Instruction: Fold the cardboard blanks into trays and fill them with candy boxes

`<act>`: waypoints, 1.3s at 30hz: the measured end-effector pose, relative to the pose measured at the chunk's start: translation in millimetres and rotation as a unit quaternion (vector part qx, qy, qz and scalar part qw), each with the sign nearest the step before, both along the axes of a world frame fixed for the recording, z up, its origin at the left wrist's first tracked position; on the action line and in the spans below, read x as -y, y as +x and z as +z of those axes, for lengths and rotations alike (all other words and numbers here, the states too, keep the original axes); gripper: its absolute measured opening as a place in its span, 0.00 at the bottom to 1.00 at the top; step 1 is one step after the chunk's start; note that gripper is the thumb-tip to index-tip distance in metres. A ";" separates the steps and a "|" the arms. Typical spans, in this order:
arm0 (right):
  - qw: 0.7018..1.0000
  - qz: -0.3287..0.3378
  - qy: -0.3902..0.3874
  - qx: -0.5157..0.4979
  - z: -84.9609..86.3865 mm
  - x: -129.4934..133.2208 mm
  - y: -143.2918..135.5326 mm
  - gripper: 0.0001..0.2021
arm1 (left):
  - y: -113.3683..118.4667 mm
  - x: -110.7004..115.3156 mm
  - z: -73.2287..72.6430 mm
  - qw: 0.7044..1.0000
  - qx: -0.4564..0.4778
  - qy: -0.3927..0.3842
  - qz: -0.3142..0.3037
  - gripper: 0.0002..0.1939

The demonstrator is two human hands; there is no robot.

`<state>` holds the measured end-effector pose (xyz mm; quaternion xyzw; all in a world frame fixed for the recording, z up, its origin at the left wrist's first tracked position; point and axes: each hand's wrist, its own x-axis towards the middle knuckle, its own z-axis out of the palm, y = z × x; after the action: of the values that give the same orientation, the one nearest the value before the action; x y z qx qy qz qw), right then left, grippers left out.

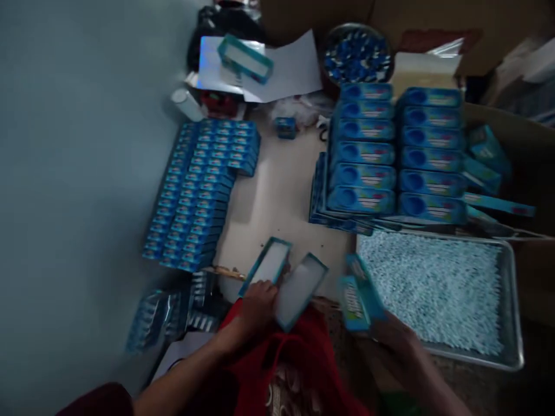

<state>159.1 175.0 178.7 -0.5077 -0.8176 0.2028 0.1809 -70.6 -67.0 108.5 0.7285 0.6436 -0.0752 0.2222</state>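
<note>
My left hand [259,300] is closed on a shallow open box [269,263] with teal edges and a white inside. Close beside it, tilted and nearly touching the fingers, is a second such open box [302,289]; whether the same hand also grips it I cannot tell. My right hand [392,338] is wrapped round a blue-green printed carton [356,303], smeared by motion, near the left edge of a metal tray [514,312]. Small pale-blue pellets [433,289] fill that tray.
Stacked blue cartons [363,153] stand at the right, behind the tray. Rows of small blue boxes [195,196] lie along the wall [87,144] at left. Farther back are a bowl [332,81] of blue wrapped pieces and an open teal box [245,58] on white sheets.
</note>
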 end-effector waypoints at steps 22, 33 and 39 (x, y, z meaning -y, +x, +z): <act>0.959 0.173 -0.048 0.219 -90.9 -113.9 -194.5 0.26 | -110.4 -32.5 -60.2 0.980 0.008 -0.091 0.177 0.22; 0.995 -0.010 -0.079 0.056 -141.1 -160.2 -215.1 0.18 | -103.0 -78.2 -66.3 0.974 0.074 -0.009 0.212 0.18; 0.993 0.065 0.029 0.093 -145.6 -198.9 -307.9 0.50 | -108.7 -103.4 -76.5 0.945 0.051 0.089 0.310 0.20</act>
<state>-148.8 373.9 33.1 -0.4648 -0.8676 0.1422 0.1048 -179.4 36.4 32.0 0.5128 0.8295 0.0922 0.2011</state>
